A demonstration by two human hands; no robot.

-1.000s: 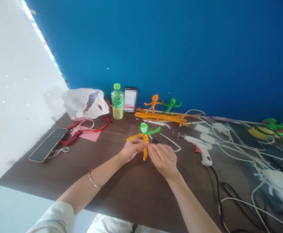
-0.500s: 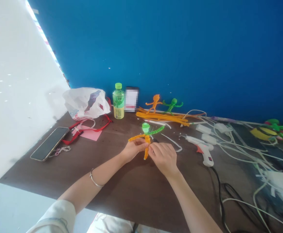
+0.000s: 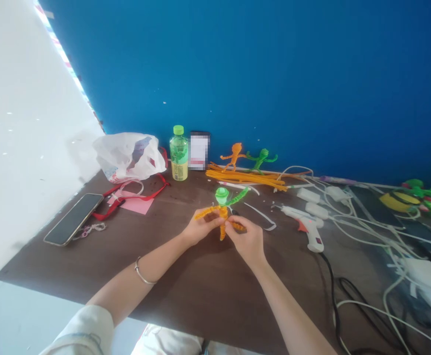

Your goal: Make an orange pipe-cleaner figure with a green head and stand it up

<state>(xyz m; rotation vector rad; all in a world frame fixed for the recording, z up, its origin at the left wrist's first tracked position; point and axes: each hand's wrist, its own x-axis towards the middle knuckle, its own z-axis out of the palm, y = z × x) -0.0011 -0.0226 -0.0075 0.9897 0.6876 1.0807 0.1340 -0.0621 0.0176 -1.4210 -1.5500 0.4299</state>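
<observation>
A pipe-cleaner figure is held upright above the table, between both hands. Its head is green, one arm is green, and the other arm, the body and the legs are orange. My left hand is closed around the figure's body from the left, thumb toward the middle. My right hand pinches the figure near the top of its right-hand orange leg, which sticks out to the right past the fingers. Part of the body is hidden behind the fingertips.
A glue gun lies right of my hands, amid white cables. Behind are orange pipe cleaners, an orange figure, a green figure and a bottle. A phone and plastic bag lie left.
My right hand has turned and its fingers have opened up somewhat, so the orange leg on the right now shows. My left hand keeps its hold on the figure.
</observation>
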